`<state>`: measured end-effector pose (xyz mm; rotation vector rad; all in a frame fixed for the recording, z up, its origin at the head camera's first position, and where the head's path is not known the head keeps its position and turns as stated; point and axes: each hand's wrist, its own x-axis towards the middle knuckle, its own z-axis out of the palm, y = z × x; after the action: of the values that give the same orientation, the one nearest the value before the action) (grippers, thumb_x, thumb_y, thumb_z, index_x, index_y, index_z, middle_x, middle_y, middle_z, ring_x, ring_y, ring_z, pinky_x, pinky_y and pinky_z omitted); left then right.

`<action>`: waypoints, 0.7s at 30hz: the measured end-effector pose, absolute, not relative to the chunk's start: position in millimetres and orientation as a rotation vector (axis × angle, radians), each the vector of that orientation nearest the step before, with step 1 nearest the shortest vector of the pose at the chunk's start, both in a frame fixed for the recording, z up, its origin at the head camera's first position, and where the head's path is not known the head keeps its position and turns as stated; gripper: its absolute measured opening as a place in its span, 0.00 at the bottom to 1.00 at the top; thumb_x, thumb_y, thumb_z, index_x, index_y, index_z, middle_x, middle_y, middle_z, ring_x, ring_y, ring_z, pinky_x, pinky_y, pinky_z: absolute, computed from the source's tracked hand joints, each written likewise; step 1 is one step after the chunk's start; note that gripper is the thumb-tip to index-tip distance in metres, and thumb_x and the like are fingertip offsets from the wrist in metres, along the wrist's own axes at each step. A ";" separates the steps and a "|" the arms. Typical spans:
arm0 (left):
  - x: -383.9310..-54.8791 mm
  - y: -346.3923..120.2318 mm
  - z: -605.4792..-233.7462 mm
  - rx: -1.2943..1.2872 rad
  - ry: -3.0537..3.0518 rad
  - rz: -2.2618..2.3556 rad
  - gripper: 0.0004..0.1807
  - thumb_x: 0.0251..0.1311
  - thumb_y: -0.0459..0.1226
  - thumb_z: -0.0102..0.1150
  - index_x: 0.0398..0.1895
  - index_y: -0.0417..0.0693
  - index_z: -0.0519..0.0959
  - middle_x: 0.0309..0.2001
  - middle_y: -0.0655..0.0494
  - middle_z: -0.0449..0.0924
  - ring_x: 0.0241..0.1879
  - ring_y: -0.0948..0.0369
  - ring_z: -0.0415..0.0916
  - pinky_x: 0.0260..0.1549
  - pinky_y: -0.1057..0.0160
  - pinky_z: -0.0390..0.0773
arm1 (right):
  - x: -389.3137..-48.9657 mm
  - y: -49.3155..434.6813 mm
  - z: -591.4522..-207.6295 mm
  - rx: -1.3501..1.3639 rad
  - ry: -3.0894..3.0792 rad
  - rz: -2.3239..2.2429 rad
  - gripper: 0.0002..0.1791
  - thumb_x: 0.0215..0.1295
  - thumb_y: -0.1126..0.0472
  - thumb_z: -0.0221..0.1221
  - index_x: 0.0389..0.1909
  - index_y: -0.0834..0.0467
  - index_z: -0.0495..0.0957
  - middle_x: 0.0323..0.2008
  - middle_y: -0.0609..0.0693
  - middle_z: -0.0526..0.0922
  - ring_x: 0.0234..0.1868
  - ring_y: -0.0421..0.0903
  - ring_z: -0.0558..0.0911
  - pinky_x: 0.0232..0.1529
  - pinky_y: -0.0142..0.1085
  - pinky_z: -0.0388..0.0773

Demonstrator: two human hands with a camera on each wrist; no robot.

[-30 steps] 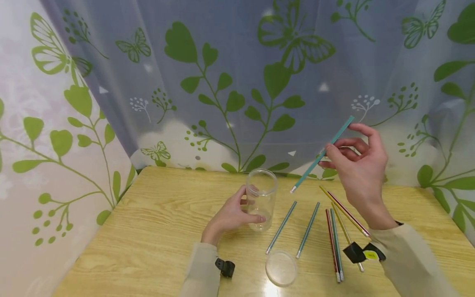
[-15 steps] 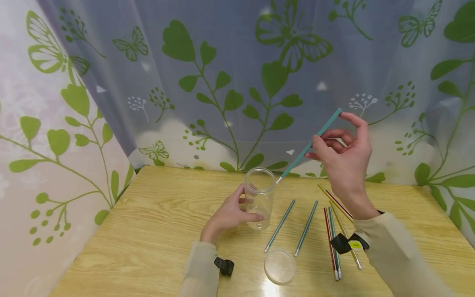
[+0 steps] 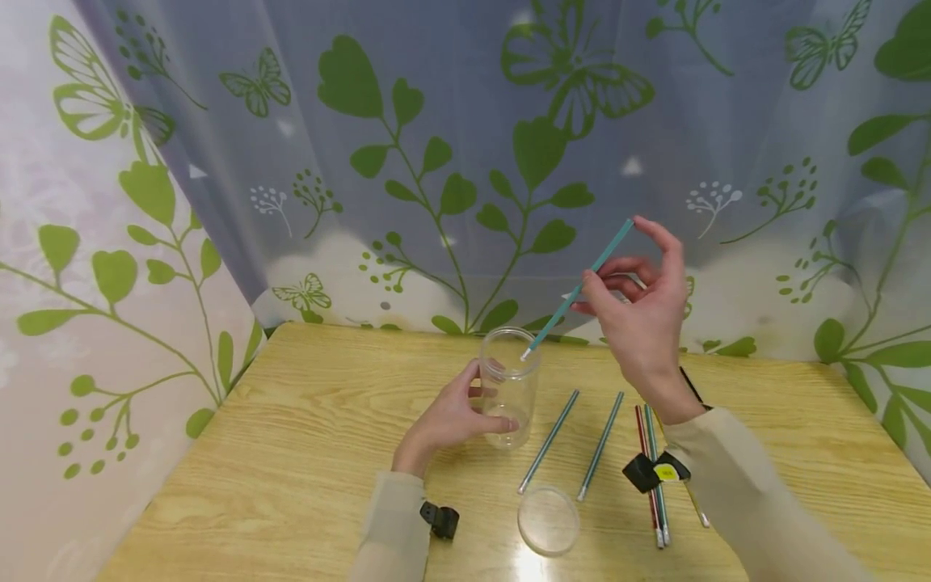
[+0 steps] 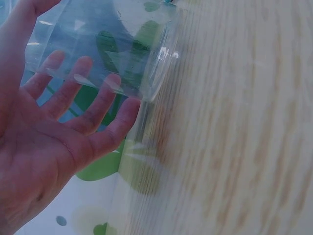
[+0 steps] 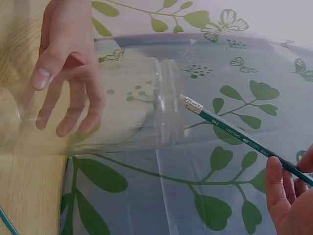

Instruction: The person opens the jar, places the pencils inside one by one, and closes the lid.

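A clear plastic jar (image 3: 511,388) without a lid stands upright on the table. My left hand (image 3: 458,416) grips its side, thumb in front and fingers behind; in the left wrist view those fingertips (image 4: 129,107) lie along the clear wall. With thumb and fingers my right hand (image 3: 643,315) pinches a green pencil (image 3: 578,291), tilted, its eraser end lowest. In the right wrist view the white eraser (image 5: 182,98) is right at the jar's mouth (image 5: 171,100). The jar's inside shows no pencils.
Two blue-green pencils (image 3: 549,440) lie right of the jar. A round clear lid (image 3: 549,521) lies in front. Further right, red, green and yellow pencils (image 3: 658,517) lie partly under my right forearm. A patterned curtain (image 3: 407,162) hangs behind the table (image 3: 291,453).
My right hand has moved left with the green pencil, bringing its eraser end from right of the jar to the jar's mouth. My left hand keeps its grip on the jar.
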<state>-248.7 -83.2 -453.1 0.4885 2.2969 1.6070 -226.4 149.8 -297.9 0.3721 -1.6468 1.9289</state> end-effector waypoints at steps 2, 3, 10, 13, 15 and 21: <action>-249.2 -83.2 -453.0 0.493 2.297 1.607 0.46 0.50 0.45 0.80 0.72 0.65 0.65 0.69 0.51 0.70 0.68 0.47 0.69 0.54 0.47 0.82 | -227.8 148.3 -300.5 0.366 -1.683 1.907 0.40 0.61 0.80 0.60 0.72 0.52 0.64 0.31 0.50 0.77 0.28 0.43 0.83 0.32 0.39 0.88; -249.4 -83.2 -453.2 0.496 2.295 1.609 0.46 0.50 0.45 0.80 0.72 0.65 0.65 0.69 0.51 0.70 0.68 0.47 0.69 0.54 0.47 0.82 | -228.5 147.5 -301.8 0.364 -1.702 1.895 0.39 0.61 0.79 0.61 0.71 0.52 0.64 0.32 0.50 0.77 0.29 0.43 0.83 0.33 0.39 0.88; -250.0 -83.2 -454.1 0.496 2.306 1.600 0.47 0.50 0.46 0.80 0.73 0.64 0.65 0.69 0.54 0.71 0.68 0.48 0.70 0.55 0.47 0.81 | -231.7 144.4 -312.2 0.401 -1.860 1.753 0.37 0.63 0.77 0.61 0.71 0.54 0.65 0.34 0.48 0.78 0.31 0.41 0.84 0.35 0.37 0.88; -250.0 -83.3 -454.1 0.500 2.314 1.598 0.47 0.50 0.46 0.80 0.73 0.64 0.65 0.68 0.54 0.71 0.68 0.48 0.70 0.55 0.47 0.81 | -232.6 142.6 -316.3 0.428 -1.908 1.717 0.35 0.63 0.77 0.62 0.70 0.56 0.65 0.35 0.48 0.78 0.32 0.40 0.84 0.35 0.36 0.87; -249.8 -83.3 -453.7 0.498 2.315 1.598 0.47 0.50 0.46 0.80 0.73 0.64 0.64 0.69 0.54 0.71 0.68 0.48 0.70 0.55 0.47 0.81 | -233.2 141.3 -319.0 0.443 -1.928 1.714 0.33 0.63 0.77 0.61 0.68 0.59 0.66 0.36 0.49 0.78 0.33 0.40 0.84 0.35 0.34 0.87; -249.2 -82.5 -452.4 0.501 2.320 1.598 0.48 0.50 0.46 0.80 0.74 0.63 0.65 0.69 0.55 0.70 0.68 0.48 0.70 0.58 0.46 0.80 | -234.7 135.9 -327.3 0.528 -1.980 1.689 0.26 0.63 0.78 0.61 0.62 0.66 0.70 0.38 0.53 0.79 0.35 0.37 0.84 0.37 0.28 0.83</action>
<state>-249.2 -82.5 -452.4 0.5010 2.3198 1.5977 -234.7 135.9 -327.3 0.5283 -1.9798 1.6894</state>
